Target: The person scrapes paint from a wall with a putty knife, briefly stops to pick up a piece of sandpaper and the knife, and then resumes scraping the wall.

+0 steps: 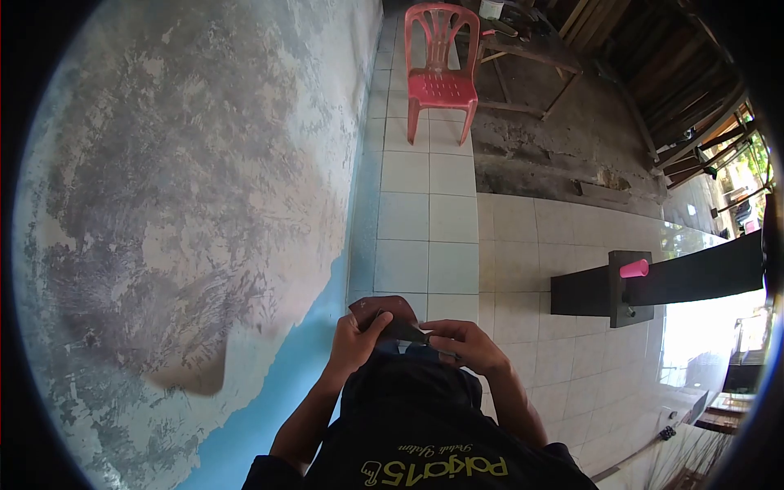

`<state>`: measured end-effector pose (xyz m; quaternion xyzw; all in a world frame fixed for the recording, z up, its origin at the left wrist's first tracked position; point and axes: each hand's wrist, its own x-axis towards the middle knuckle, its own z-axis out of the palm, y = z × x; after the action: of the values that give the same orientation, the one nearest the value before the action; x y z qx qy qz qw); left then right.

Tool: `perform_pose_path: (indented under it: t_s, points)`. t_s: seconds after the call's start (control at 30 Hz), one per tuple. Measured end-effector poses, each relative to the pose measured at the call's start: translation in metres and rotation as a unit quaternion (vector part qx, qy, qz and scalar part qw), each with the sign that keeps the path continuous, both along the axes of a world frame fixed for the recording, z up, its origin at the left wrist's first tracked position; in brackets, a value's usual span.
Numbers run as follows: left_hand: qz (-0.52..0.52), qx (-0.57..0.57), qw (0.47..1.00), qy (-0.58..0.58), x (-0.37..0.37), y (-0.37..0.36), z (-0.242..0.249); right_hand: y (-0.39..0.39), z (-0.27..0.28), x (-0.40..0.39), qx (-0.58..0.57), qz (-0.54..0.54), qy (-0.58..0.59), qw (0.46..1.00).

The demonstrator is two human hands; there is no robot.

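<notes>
— Both hands are seen low in the middle, close together. What is held by them?

— One dark brown piece (pixel 390 320), flat and rounded at its far end, is held between them. It is gripped by the left hand (pixel 357 339) at its near left edge, with the fingers curled shut around it. Its right end is pinched by the right hand (pixel 467 343), fingers bent and closed upon it.

— Can it be told what the piece is made of?

— That cannot be told; only a dull brown top and a darker edge are shown. It is held just above a dark shirt (pixel 425 433), on which yellow lettering is printed.

— And what is found beyond the hands?

— A pale tiled floor (pixel 429 212) is spread out past them. To the left, a wall (pixel 196 188) with worn grey and blue paint is seen. To the right, a black beam (pixel 694 282) is laid across, with a pink cup (pixel 634 268) set on it. Farther off, a red plastic chair (pixel 441 69) is stood on the tiles, and a wooden table (pixel 535 49) is placed just beside it.
</notes>
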<state>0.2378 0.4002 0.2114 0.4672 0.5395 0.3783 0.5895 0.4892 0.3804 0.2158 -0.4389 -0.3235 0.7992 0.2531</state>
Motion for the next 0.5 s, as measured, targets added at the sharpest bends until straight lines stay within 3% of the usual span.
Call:
perform_pose_path:
  t_s: [0.07,0.17,0.27,0.4,0.5]
  points:
    - [0.011,-0.006,1.000,0.005,-0.004,-0.001,-0.006,0.002,0.006,-0.007,-0.008,0.000,-0.033,0.999]
    - [0.013,0.073,0.994,0.076,-0.012,0.001,-0.009,0.003,0.009,-0.017,0.000,-0.002,-0.037,0.999]
    - [0.041,0.001,0.989,0.146,-0.021,0.004,-0.008,0.007,0.013,-0.030,-0.006,-0.018,-0.069,0.997]
    - [0.185,0.011,0.983,-0.013,-0.038,0.022,-0.018,0.015,0.013,-0.036,0.043,-0.040,-0.168,0.984]
    - [0.193,-0.074,0.959,-0.196,-0.053,0.032,-0.027,0.021,0.019,-0.041,0.077,-0.081,-0.208,0.972]
